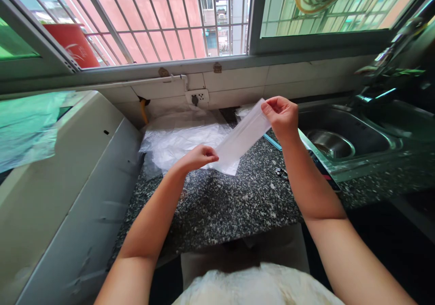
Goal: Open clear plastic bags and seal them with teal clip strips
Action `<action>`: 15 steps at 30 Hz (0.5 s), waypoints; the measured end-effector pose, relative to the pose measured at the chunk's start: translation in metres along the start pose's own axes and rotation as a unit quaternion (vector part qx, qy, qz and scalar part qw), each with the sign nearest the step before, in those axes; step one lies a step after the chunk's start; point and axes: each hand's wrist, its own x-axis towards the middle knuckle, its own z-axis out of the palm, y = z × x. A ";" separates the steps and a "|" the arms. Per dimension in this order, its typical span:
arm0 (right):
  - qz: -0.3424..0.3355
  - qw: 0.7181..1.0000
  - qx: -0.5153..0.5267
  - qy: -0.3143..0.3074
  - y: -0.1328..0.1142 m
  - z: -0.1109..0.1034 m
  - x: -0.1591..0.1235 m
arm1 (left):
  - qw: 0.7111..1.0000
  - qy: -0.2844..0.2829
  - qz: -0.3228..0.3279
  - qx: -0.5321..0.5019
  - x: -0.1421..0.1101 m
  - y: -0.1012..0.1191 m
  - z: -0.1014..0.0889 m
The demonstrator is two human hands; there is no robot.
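A long, thin, clear plastic bag [239, 138] is stretched slantwise above the speckled granite counter [234, 205]. My left hand [197, 156] is closed in a pinch on its lower end. My right hand [281, 116] is closed on its upper end, fingers pressed together over the edge. Behind the bag, a heap of crumpled clear plastic sheets [176, 137] lies on the counter against the wall.
A steel sink [343, 135] with a tap [390, 55] sits at the right. A large white appliance [68, 182] stands at the left. A wall socket [196, 98] and a barred window [152, 19] are ahead. A thin blue stick [272, 142] lies near the sink.
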 end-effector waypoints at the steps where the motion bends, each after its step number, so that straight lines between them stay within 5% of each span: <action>1: 0.000 1.000 0.002 0.002 0.000 0.000 0.000 | 1.000 -0.002 0.001 0.001 0.000 0.000 -0.001; 15: -0.016 1.000 0.004 0.024 0.011 0.001 0.006 | 1.000 -0.017 -0.019 0.015 0.002 -0.012 -0.010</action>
